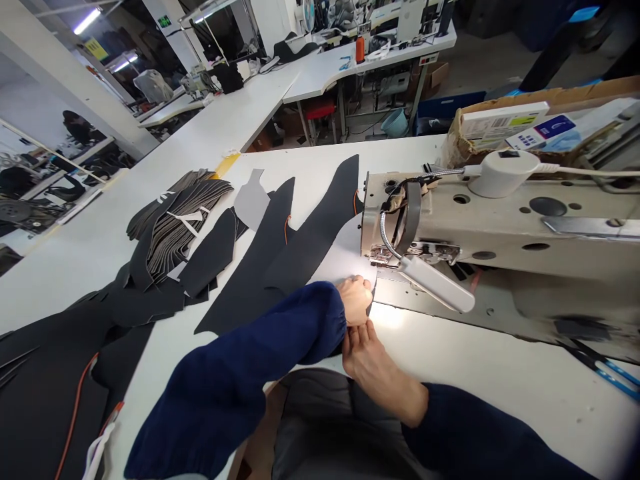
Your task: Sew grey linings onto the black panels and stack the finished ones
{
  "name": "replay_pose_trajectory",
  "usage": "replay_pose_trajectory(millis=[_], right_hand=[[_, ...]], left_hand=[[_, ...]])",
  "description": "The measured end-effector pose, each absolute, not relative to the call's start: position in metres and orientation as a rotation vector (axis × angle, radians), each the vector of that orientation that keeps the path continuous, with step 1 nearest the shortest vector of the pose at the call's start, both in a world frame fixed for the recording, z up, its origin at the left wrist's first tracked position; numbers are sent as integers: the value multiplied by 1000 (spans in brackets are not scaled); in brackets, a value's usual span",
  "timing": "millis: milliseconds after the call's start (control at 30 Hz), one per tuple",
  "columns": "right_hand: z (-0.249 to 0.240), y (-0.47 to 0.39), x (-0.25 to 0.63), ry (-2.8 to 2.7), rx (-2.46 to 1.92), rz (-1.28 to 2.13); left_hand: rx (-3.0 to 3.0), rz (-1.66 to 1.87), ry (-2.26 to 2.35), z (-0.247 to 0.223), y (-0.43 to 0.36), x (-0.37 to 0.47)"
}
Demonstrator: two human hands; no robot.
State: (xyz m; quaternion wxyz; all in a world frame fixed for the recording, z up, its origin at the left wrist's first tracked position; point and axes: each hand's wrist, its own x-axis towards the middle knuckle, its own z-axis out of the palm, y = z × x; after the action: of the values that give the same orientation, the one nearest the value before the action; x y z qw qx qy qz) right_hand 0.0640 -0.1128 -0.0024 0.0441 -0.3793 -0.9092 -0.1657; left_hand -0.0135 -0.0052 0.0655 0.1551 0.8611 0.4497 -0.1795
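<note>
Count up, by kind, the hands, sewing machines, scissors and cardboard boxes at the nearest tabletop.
Hands: 2 (left hand, right hand)
Sewing machine: 1
Scissors: 1 pair
Cardboard box: 1
Total: 5

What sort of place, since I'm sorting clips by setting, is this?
Probably a sewing workshop, going by the sewing machine, the stack of cut dark pieces and the blue-handled scissors.
</note>
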Motion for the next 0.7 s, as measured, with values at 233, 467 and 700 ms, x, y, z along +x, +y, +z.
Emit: replay_pose_trajectory(millis=[233,467,700], right_hand=[[8,-97,64,-2834,-1174,-433],[3,-92,63,-2791,-1135,-513],[4,-79,68,-2861,-1184,-443]], left_hand=[[2519,-500,1236,65,-6,-13],[2509,-506,1223,66,7,-11],[2464,-502,1245,66,6,-12]])
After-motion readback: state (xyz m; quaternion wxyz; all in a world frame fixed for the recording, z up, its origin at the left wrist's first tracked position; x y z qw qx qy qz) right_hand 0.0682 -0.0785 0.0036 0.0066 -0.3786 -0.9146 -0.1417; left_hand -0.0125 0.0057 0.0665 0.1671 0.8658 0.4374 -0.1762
